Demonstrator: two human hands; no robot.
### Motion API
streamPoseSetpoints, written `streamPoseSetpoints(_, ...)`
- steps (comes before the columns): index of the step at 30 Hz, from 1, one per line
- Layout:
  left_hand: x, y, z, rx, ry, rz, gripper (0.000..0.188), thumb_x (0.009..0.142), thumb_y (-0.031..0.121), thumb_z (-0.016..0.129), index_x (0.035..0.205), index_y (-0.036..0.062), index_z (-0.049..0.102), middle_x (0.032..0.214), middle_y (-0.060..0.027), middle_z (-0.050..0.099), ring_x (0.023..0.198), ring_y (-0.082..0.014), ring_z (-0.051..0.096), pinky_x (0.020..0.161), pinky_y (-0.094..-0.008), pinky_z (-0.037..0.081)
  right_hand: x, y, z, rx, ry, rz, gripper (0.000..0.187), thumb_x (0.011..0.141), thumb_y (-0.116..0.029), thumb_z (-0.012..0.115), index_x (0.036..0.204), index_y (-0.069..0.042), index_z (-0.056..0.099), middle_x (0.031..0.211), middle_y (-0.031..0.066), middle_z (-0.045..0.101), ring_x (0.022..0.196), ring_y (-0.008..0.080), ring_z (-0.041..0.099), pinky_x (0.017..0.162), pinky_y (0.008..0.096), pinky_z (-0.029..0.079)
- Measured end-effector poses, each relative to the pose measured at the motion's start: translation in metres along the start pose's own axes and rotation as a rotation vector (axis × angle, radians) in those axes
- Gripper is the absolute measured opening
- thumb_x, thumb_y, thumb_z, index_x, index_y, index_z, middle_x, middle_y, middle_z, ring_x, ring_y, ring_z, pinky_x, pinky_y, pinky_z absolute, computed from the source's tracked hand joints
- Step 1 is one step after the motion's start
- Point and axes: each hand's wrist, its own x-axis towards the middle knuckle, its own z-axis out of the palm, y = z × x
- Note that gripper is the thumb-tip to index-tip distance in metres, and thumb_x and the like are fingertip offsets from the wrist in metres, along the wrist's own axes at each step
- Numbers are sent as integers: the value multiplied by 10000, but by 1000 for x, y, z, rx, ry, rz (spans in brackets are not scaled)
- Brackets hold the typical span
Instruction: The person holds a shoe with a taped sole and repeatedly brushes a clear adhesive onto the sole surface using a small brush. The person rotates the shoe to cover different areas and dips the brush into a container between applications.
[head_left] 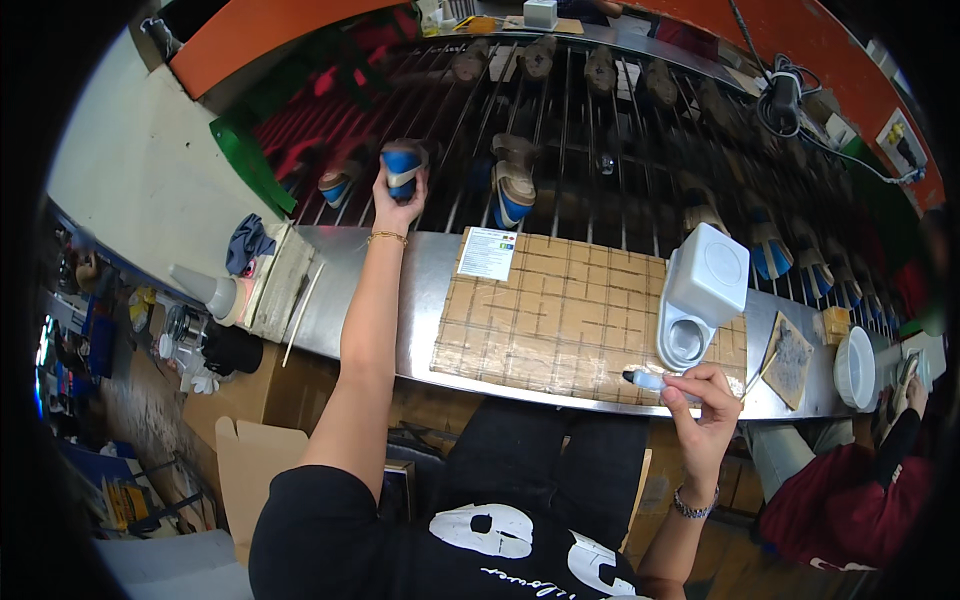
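My left hand [398,210] reaches out over the conveyor rods, its fingers wrapped round a blue and tan shoe [402,166]. The shoe is slightly blurred and partly hidden by the fingers. Low over the front edge of a tape-covered cardboard sheet [550,320], my right hand [706,415] pinches a small pale-blue tool with a dark tip [648,380]; its exact kind is unclear. Just beyond that hand stands a white plastic dispenser [708,270] with a round cup at its near end. A printed paper label [487,254] lies on the sheet's far left corner.
More shoes lie along the conveyor, among them one at the middle [513,190] and one at left [335,188]. Right of the dispenser are a stained square pad [788,360] and a white bowl [854,368]. A co-worker in a maroon top [850,500] sits at right.
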Motion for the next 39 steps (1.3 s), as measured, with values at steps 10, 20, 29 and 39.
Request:
streamPoseSetpoints(10, -46, -186, 81, 1820, 18, 588, 986, 828, 671, 628, 1536, 48, 341, 1323, -271, 600, 1192, -372, 616, 1001, -427, 499, -5, 25, -17, 212, 34, 184, 195, 962, -67, 661, 1120, 34, 716, 884, 2, 582, 801, 64, 511, 695, 217, 400)
streamPoseSetpoints(20, -16, -144, 102, 1448, 13, 229, 250, 927, 277, 591, 1052, 95, 708, 1106, -98, 659, 1047, -241, 646, 893, -457, 553, -19, 20, -64, -291, 147, 128, 232, 899, -89, 713, 1124, -61, 760, 763, 55, 628, 736, 105, 569, 673, 263, 448)
streamPoseSetpoints(29, -219, -220, 73, 697, -309, -59, 708, 1016, 509, 478, 1498, 7, 348, 1487, -230, 450, 1355, -390, 469, 1102, -545, 422, 13, 49, -68, -757, 203, -174, 174, 865, -121, 745, 1029, -75, 782, 811, 67, 664, 740, 182, 606, 679, 311, 419)
streamPoseSetpoints(39, -278, -250, 43, 520, -705, 232, 835, 845, 476, 678, 1497, 35, 400, 1491, -180, 474, 1363, -351, 474, 1169, -591, 300, 26, 48, -58, -886, 154, -236, 142, 848, -135, 752, 979, -95, 789, 785, 68, 637, 718, 228, 588, 686, 359, 389)
